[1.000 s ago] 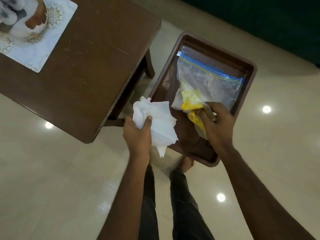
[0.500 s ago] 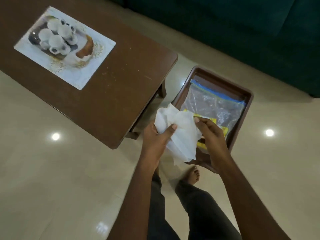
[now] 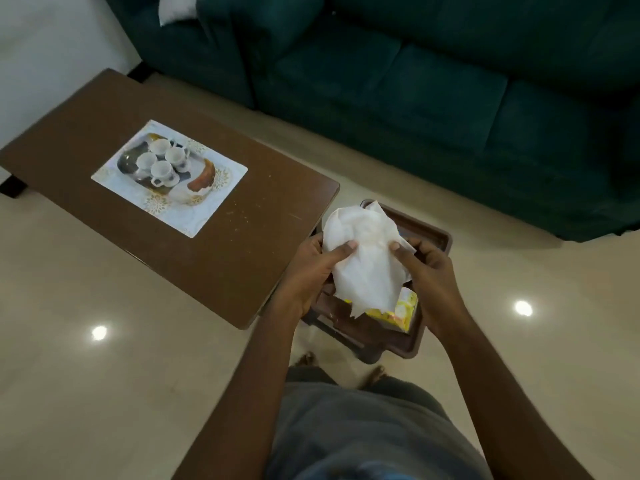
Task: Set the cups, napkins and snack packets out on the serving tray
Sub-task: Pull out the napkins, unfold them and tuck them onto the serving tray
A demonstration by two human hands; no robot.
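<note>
A crumpled bunch of white napkins (image 3: pixel 363 261) is held up between both hands. My left hand (image 3: pixel 311 268) grips its left side with the thumb on top, and my right hand (image 3: pixel 429 271) pinches its right side. Beneath them a brown plastic tray (image 3: pixel 440 237) sits on the floor, mostly hidden. A yellow snack packet (image 3: pixel 398 311) shows in it under the napkins. Several white cups (image 3: pixel 161 162) stand on a patterned serving tray (image 3: pixel 204 206) on the brown table (image 3: pixel 242 244) at left.
A dark green sofa (image 3: pixel 433 81) runs along the back. The brown tray lies between the table's right end and the sofa. Glossy cream floor (image 3: pixel 86 393) surrounds the table. My feet (image 3: pixel 375 374) stand just in front of the tray.
The napkins have risen and my right hand now grips them together with the left. The view has tilted up, bringing the sofa and the whole table into sight.
</note>
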